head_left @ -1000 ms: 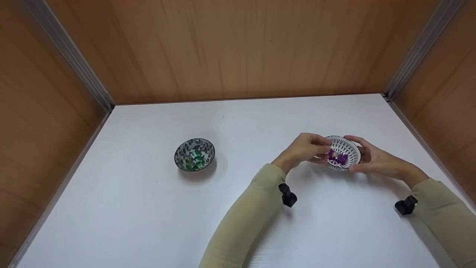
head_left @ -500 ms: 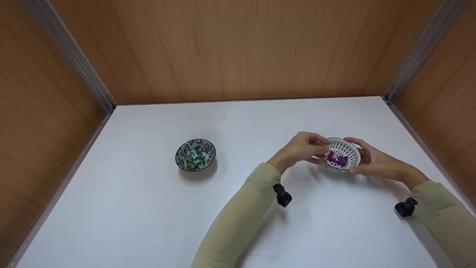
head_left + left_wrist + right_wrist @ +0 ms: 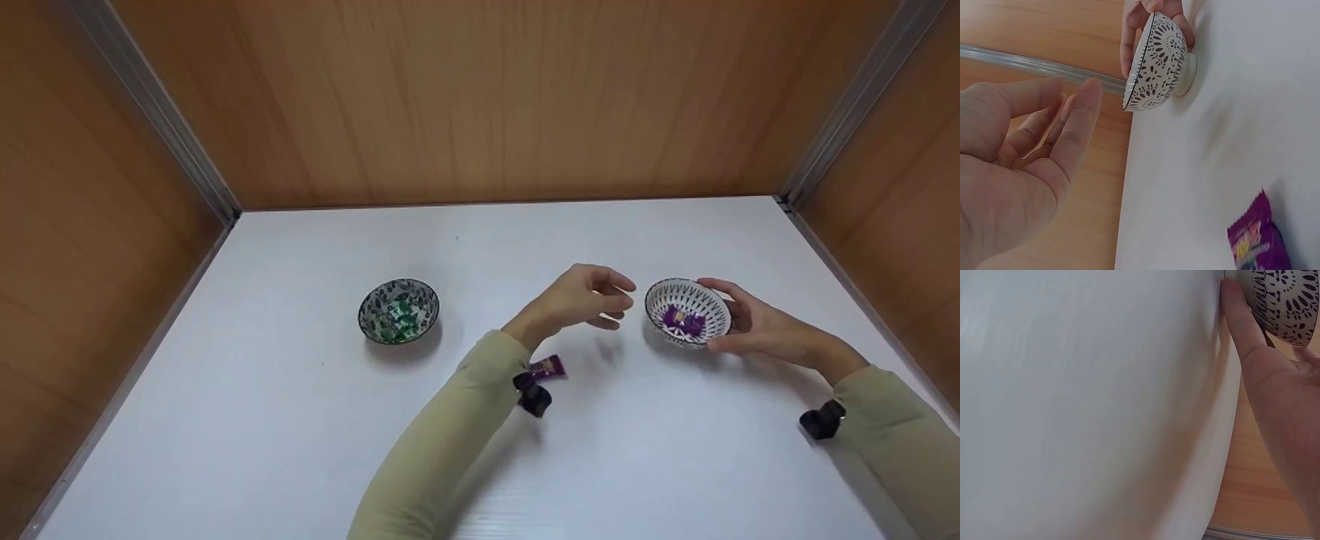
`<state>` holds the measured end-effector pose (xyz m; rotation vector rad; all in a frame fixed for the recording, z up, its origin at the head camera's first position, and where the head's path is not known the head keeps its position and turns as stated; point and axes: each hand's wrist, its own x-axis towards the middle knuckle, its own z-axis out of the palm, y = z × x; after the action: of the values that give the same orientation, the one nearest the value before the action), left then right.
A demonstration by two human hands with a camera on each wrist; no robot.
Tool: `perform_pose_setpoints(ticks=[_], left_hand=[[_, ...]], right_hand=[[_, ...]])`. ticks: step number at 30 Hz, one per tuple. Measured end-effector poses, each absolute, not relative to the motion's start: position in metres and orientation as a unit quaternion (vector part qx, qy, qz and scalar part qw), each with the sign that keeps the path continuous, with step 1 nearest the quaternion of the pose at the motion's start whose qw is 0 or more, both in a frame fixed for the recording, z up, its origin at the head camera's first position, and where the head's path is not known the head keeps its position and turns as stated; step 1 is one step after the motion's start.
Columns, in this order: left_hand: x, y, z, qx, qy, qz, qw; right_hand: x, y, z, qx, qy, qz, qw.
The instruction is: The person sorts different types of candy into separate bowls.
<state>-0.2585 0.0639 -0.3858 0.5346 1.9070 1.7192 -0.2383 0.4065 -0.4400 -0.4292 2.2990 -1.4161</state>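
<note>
Round white bowl [image 3: 686, 296], purple-wrapped contents [image 3: 684, 321], held by right grip [image 3: 765, 324]; at its left: loosely parted left grip [image 3: 581, 300]; purple foil packet [image 3: 1264, 247], lettering blurred; round black-floral bowl [image 3: 379, 304], green-wrapped contents [image 3: 400, 321].

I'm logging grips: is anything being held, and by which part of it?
The right hand holds the white patterned bowl by its outer right side. The left hand holds nothing.

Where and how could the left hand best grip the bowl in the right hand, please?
Probably the left side of the patterned white bowl, below its rim, coming from the left: the right hand holds the opposite side, and the bowl flares above a narrow foot.
</note>
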Motion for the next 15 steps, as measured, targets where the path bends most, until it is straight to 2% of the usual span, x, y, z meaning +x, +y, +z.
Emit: perform_pose_setpoints(ticks=[15], left_hand=[[-0.245,-0.010,-0.407,0.245,0.770,0.535,0.247]], right_hand=[[-0.238,0.407,-0.442,-0.157,0.818,-0.515,0.205]])
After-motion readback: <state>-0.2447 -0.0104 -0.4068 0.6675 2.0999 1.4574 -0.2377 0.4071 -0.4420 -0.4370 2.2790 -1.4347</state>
